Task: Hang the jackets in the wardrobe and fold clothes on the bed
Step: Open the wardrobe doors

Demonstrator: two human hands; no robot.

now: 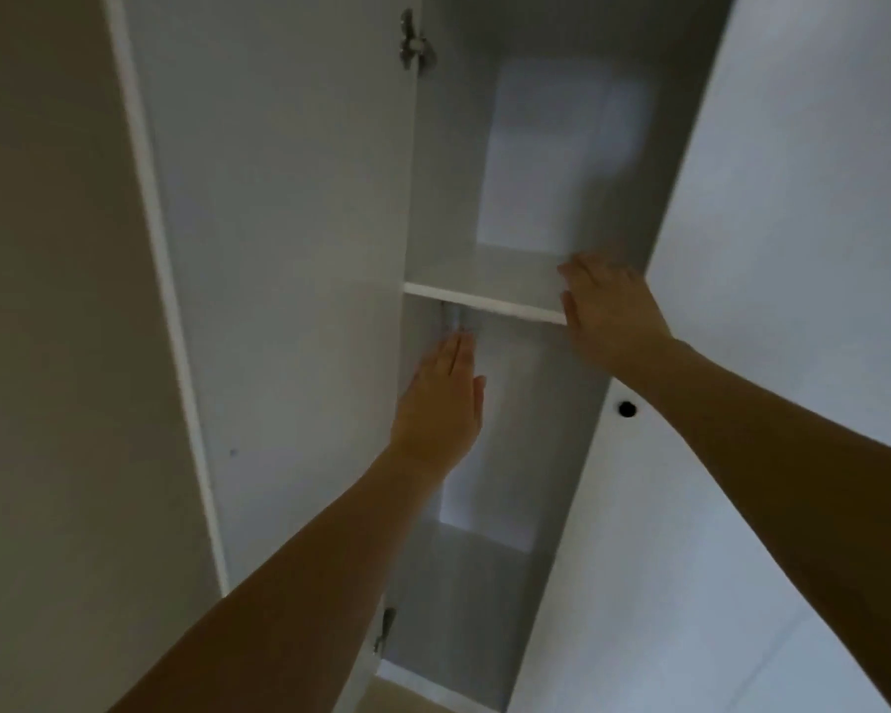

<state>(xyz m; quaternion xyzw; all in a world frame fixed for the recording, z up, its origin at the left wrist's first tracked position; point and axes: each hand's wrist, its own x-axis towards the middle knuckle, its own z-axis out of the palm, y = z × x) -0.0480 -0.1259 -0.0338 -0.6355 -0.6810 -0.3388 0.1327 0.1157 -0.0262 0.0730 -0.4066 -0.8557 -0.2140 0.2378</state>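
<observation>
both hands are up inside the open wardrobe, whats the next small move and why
Probably draw both hands back out to fetch a jacket. The left hand reaches flat toward the rail under the shelf, the right hand rests at the shelf edge, and neither holds anything; no jacket or hanger shows.

My wardrobe (510, 455) looks like smooth, matt white laminated board, door (289, 249) and shelf (484, 301) alike, with shiny metal hinges (411, 41) at the door's edge and a dull metal rail (453, 319) under the shelf.
</observation>
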